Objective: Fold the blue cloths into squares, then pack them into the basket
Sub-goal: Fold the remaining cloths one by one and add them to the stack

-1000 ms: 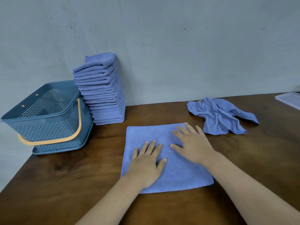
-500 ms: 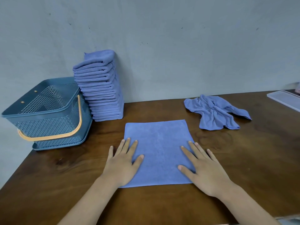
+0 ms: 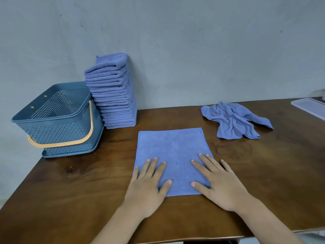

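Note:
A blue cloth (image 3: 173, 148) lies spread flat as a square on the brown table (image 3: 88, 182). My left hand (image 3: 147, 184) rests flat on its near left corner, fingers straight. My right hand (image 3: 219, 182) presses flat on its near right corner, partly over the edge. A crumpled blue cloth (image 3: 232, 118) lies at the back right. A tall stack of folded blue cloths (image 3: 114, 95) leans against the wall. Left of the stack stands the blue basket (image 3: 58, 120) with an orange handle, nothing visible inside.
A clear plastic lid (image 3: 309, 106) lies at the table's far right edge. The grey wall runs directly behind the table. The table's left and near edges are in view.
Both hands slid from the cloth's middle toward me and apart onto its near corners, then drew slightly inward. The cloth now lies smooth.

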Demonstrator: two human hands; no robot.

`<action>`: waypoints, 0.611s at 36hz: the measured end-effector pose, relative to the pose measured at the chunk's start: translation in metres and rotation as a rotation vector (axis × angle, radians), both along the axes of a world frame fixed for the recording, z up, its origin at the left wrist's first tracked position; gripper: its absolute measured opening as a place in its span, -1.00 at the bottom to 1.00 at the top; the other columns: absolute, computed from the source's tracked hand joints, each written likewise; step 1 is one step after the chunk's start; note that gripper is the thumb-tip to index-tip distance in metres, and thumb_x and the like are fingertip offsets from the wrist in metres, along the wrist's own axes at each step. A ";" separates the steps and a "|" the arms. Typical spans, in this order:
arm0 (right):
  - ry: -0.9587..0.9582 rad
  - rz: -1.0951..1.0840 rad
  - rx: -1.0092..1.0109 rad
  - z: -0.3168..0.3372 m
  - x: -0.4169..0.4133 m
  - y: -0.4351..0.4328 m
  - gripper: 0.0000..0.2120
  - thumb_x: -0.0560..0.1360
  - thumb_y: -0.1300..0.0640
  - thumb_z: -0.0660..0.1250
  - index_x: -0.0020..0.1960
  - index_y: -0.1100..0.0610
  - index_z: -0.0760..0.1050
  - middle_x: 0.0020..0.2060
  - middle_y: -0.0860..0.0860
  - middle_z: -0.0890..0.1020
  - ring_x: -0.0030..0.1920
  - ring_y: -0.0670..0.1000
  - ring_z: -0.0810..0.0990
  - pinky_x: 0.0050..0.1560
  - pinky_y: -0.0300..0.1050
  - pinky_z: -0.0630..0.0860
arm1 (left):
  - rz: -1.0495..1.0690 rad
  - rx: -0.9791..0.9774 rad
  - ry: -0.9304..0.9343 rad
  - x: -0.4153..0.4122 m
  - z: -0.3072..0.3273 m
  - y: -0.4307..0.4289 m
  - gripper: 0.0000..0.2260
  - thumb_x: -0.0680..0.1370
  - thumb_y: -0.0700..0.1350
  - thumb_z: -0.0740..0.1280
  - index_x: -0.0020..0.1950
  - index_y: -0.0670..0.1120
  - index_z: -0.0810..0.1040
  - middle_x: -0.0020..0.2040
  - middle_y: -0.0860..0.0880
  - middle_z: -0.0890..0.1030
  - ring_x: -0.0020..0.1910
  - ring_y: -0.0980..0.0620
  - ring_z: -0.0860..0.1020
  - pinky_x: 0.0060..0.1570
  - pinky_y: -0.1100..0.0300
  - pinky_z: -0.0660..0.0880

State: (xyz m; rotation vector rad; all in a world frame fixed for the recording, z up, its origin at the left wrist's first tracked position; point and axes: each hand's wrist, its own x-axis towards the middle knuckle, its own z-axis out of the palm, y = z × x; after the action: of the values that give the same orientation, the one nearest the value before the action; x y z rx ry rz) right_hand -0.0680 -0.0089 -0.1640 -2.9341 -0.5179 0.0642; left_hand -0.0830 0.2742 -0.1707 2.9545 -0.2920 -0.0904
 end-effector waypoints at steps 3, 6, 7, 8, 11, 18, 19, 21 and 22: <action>0.022 -0.004 -0.009 0.003 -0.001 0.000 -0.22 0.49 -0.65 -0.21 0.62 -0.42 -0.30 0.62 -0.30 -0.37 0.61 -0.22 -0.43 0.68 0.12 -0.21 | 0.076 0.016 0.027 -0.004 0.001 0.023 -0.35 0.64 0.45 -0.18 0.68 0.30 -0.28 0.67 0.20 -0.36 0.63 0.18 -0.40 0.65 -0.09 -0.27; 0.024 0.002 -0.004 0.005 -0.001 0.001 -0.17 0.46 -0.68 -0.20 0.63 -0.41 -0.31 0.63 -0.28 -0.38 0.61 -0.21 -0.43 0.68 0.13 -0.23 | 0.104 0.022 0.035 -0.007 0.004 0.034 -0.36 0.64 0.43 -0.21 0.67 0.29 -0.31 0.68 0.17 -0.37 0.64 0.15 -0.40 0.65 -0.12 -0.26; 0.024 0.009 -0.004 0.005 -0.001 0.002 -0.17 0.46 -0.68 -0.20 0.63 -0.40 -0.31 0.63 -0.28 -0.38 0.61 -0.20 -0.44 0.68 0.14 -0.23 | 0.107 0.031 0.033 -0.008 0.004 0.036 -0.36 0.65 0.42 -0.22 0.68 0.27 -0.31 0.68 0.17 -0.36 0.64 0.13 -0.39 0.65 -0.13 -0.26; 0.022 0.018 -0.002 0.005 -0.002 0.002 -0.17 0.47 -0.68 -0.19 0.63 -0.40 -0.29 0.63 -0.28 -0.37 0.61 -0.20 -0.43 0.68 0.14 -0.24 | 0.105 0.039 0.020 -0.008 0.004 0.036 -0.37 0.66 0.41 -0.22 0.69 0.25 -0.30 0.68 0.16 -0.35 0.65 0.12 -0.38 0.65 -0.14 -0.26; -0.040 0.070 0.003 0.004 -0.004 0.001 -0.23 0.52 -0.64 -0.16 0.65 -0.40 -0.16 0.66 -0.28 -0.27 0.64 -0.16 -0.38 0.67 0.19 -0.24 | 0.037 0.032 -0.094 -0.010 0.003 0.030 -0.40 0.69 0.30 -0.20 0.73 0.19 -0.06 0.73 0.14 -0.12 0.70 0.09 -0.24 0.66 -0.12 -0.13; -0.359 0.350 0.275 -0.008 -0.016 0.005 -0.85 0.68 -0.12 0.34 0.20 -0.23 0.64 0.23 -0.33 0.56 0.32 -0.21 0.50 0.31 -0.05 0.46 | -0.449 -0.269 -0.255 -0.025 0.009 -0.002 -0.85 0.72 0.11 0.22 0.20 0.15 0.56 0.16 0.23 0.52 0.21 0.16 0.49 0.29 0.17 0.41; -0.353 0.358 0.285 -0.009 -0.019 0.006 -0.87 0.68 -0.07 0.35 0.17 -0.22 0.64 0.18 -0.33 0.57 0.24 -0.22 0.52 0.20 -0.11 0.50 | -0.471 -0.254 -0.258 -0.026 0.006 -0.005 -0.84 0.72 0.16 0.23 0.17 0.15 0.56 0.12 0.23 0.52 0.16 0.15 0.49 0.24 0.17 0.42; -0.314 0.339 0.296 -0.009 -0.024 0.008 -0.87 0.68 -0.06 0.33 0.14 -0.23 0.64 0.16 -0.35 0.56 0.18 -0.24 0.53 0.13 -0.17 0.51 | -0.462 -0.230 -0.273 -0.025 0.000 -0.007 -0.81 0.71 0.22 0.23 0.14 0.17 0.56 0.09 0.22 0.51 0.13 0.14 0.48 0.19 0.21 0.40; -0.294 0.328 0.298 -0.008 -0.025 0.008 -0.87 0.68 -0.09 0.32 0.14 -0.24 0.64 0.16 -0.36 0.55 0.18 -0.24 0.53 0.13 -0.19 0.50 | -0.450 -0.235 -0.281 -0.025 -0.002 -0.008 -0.82 0.71 0.21 0.23 0.11 0.18 0.55 0.08 0.23 0.51 0.11 0.15 0.48 0.17 0.24 0.37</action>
State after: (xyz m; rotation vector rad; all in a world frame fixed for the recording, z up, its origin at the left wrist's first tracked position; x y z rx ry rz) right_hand -0.0933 -0.0013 -0.1720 -2.5525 -0.9562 -0.3763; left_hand -0.1076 0.2666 -0.1730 2.6106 -0.9320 0.2843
